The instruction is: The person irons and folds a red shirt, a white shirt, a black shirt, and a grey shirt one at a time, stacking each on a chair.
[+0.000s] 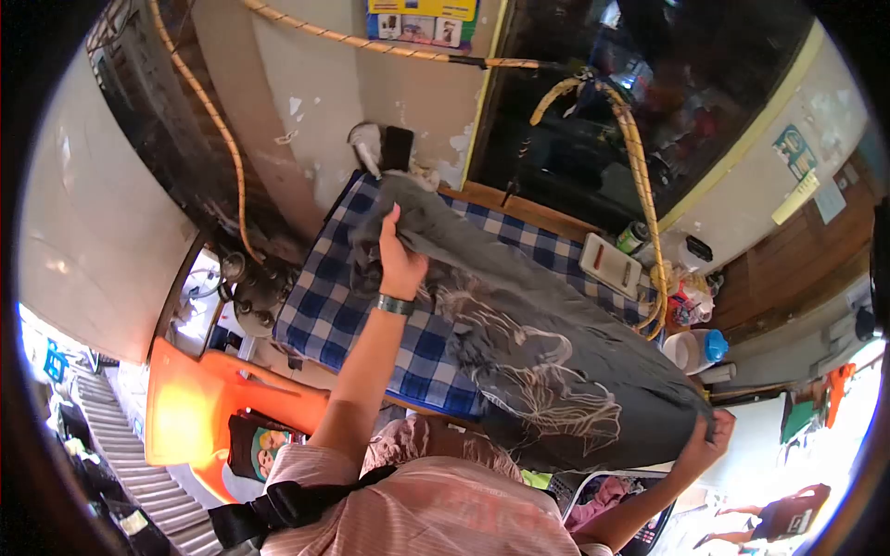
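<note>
Grey ripped trousers (593, 343) stretch across a table covered with a blue-and-white checked cloth (320, 296). Pale loose threads hang over the torn openings along one leg. My left hand (402, 267), with a dark band at the wrist, holds the bunched part of the trousers above the cloth; its thumb points up and the other fingers are partly hidden. At the far right end, my right hand (710, 439) grips the edge of the trousers between thumb and fingers. The fabric between the hands is spread out and hangs past the table's near side.
An orange chair (190, 408) stands at left. A rope-like cord (640, 176) loops down beside the table. At the back right are a white tray (610, 266) and a blue-lidded container (712, 346). A dark rectangular object (398, 146) is by the wall. A person (788, 514) is at far right.
</note>
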`<action>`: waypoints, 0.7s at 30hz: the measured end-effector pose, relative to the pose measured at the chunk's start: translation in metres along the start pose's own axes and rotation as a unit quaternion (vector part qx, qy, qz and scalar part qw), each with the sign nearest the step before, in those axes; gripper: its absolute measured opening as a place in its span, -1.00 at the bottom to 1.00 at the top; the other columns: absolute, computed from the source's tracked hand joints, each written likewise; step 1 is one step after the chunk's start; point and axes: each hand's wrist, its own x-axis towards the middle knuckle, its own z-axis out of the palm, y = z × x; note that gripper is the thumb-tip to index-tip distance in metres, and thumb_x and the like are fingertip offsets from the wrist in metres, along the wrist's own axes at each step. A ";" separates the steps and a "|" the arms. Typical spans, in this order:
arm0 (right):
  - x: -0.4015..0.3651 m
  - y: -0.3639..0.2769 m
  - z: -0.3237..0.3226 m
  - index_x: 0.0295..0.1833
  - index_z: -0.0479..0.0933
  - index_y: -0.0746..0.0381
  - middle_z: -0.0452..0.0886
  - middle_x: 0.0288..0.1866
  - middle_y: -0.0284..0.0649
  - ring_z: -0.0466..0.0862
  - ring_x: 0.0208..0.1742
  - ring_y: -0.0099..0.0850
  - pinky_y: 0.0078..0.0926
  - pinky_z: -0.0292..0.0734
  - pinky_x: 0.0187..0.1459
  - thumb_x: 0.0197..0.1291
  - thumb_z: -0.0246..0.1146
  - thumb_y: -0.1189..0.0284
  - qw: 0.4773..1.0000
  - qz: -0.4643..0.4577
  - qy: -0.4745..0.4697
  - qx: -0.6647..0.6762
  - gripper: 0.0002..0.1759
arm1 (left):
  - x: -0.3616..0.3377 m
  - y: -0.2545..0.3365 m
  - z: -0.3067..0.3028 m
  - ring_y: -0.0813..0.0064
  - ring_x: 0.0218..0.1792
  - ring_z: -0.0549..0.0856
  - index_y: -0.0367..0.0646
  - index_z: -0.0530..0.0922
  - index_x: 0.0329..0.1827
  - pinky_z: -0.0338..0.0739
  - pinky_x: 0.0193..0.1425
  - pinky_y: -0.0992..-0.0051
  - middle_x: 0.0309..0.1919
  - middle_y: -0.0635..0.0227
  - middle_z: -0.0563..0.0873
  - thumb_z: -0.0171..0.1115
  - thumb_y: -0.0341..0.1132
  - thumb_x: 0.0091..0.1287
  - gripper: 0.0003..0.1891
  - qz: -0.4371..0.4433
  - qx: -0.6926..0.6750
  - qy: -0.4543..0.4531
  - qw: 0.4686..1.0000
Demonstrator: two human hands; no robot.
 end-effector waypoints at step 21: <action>0.066 0.088 -0.026 0.00 0.56 0.38 0.63 -0.13 -0.04 0.63 -0.12 -0.21 -0.28 0.51 -0.07 0.36 0.14 0.35 0.938 -0.012 0.235 -0.254 -0.69 | 0.100 0.042 0.155 0.36 0.07 0.62 -0.18 0.56 0.04 0.45 0.25 0.29 0.02 0.29 0.68 0.18 -0.23 0.43 -0.75 0.032 0.161 -0.207 0.964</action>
